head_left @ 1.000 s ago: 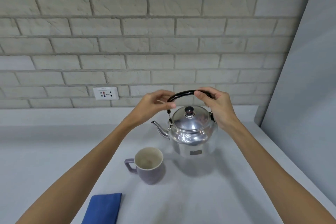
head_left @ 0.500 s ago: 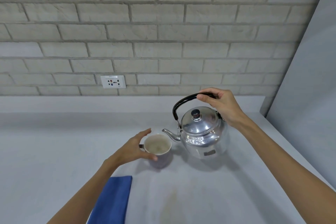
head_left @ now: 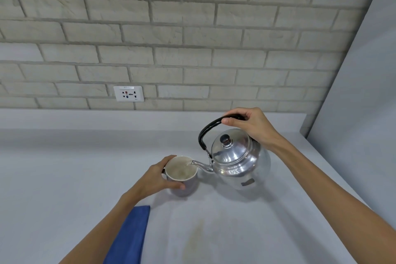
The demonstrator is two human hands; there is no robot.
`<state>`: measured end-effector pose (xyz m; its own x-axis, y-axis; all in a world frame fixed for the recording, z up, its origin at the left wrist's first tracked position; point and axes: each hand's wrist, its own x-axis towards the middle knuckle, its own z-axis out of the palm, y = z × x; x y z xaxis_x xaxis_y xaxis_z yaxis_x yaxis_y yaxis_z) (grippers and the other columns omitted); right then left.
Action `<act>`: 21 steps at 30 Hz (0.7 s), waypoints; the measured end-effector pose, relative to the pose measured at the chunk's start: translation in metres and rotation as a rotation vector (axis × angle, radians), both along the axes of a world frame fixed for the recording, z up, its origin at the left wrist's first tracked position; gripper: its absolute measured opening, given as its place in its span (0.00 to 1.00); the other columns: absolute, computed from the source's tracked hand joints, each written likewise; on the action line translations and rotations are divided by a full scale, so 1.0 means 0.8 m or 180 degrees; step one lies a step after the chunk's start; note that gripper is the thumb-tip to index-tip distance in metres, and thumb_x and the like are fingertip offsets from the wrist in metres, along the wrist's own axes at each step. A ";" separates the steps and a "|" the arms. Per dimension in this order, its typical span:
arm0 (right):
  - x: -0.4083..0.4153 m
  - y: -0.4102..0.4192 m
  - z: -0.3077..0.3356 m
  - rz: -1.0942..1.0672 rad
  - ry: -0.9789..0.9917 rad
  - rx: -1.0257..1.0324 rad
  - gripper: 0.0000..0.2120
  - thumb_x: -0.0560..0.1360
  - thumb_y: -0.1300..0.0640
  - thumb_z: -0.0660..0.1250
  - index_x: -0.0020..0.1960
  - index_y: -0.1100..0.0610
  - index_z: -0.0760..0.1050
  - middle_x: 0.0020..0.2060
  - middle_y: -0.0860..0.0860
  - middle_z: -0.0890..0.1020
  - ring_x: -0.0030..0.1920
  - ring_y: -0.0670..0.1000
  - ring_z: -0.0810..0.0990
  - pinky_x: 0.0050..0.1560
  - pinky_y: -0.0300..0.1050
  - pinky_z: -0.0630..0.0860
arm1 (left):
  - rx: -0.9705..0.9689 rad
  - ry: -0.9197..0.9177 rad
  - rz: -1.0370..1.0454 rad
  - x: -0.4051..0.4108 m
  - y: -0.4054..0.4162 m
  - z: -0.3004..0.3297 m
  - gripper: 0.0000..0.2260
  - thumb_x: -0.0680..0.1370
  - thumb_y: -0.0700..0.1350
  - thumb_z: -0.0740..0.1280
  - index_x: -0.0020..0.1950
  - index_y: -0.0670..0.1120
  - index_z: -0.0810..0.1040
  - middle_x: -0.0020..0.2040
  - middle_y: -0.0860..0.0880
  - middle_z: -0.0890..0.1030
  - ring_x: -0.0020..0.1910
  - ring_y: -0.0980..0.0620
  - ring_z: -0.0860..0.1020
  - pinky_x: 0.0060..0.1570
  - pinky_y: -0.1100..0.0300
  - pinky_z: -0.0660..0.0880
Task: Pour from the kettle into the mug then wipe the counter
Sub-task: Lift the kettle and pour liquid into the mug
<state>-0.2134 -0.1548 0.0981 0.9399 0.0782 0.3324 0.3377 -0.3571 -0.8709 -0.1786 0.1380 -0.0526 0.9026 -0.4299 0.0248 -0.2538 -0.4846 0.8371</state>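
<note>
Now | right hand [head_left: 255,127] tilts kettle [head_left: 237,161] | left hand [head_left: 155,178] grips mug [head_left: 182,176] | apparently pouring

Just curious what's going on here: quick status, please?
Right hand grips kettle handle, tilted, spout over mug. Left hand steadies mug. Pour under way. Blue cloth waits nearby; nothing in the way.

1. The wall socket [head_left: 128,93], up and left of the left hand [head_left: 156,178], carries a small label strip too blurred to read.
2. The kettle [head_left: 240,165], under the right hand [head_left: 252,126], bears an illegible dark sticker.
</note>
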 end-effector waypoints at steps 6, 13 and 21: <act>0.002 -0.002 0.007 -0.0011 0.0023 -0.0117 0.07 0.69 0.55 0.76 0.46 0.54 0.85 0.42 0.49 0.86 0.44 0.43 0.82 0.49 0.33 0.75 | 0.0018 0.0025 0.0000 0.001 0.000 -0.001 0.37 0.55 0.58 0.81 0.61 0.66 0.69 0.54 0.60 0.80 0.53 0.62 0.77 0.49 0.68 0.72; 0.002 -0.003 0.016 -0.0020 0.0016 -0.0209 0.07 0.69 0.55 0.76 0.47 0.56 0.85 0.43 0.53 0.86 0.42 0.43 0.81 0.47 0.30 0.74 | 0.0038 0.0015 -0.0002 0.001 0.000 -0.001 0.37 0.55 0.59 0.81 0.60 0.67 0.69 0.54 0.62 0.80 0.53 0.64 0.77 0.49 0.68 0.72; -0.002 -0.002 0.024 -0.0002 0.0014 -0.0342 0.09 0.69 0.55 0.76 0.47 0.56 0.85 0.44 0.56 0.86 0.46 0.48 0.81 0.51 0.38 0.75 | 0.0033 -0.0022 -0.0032 0.000 0.000 0.001 0.36 0.55 0.59 0.81 0.60 0.68 0.69 0.54 0.66 0.78 0.53 0.63 0.77 0.48 0.70 0.72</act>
<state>-0.2148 -0.1565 0.1177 0.9414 0.1125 0.3180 0.3337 -0.4489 -0.8289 -0.1789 0.1379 -0.0515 0.8980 -0.4391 0.0264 -0.2643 -0.4908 0.8302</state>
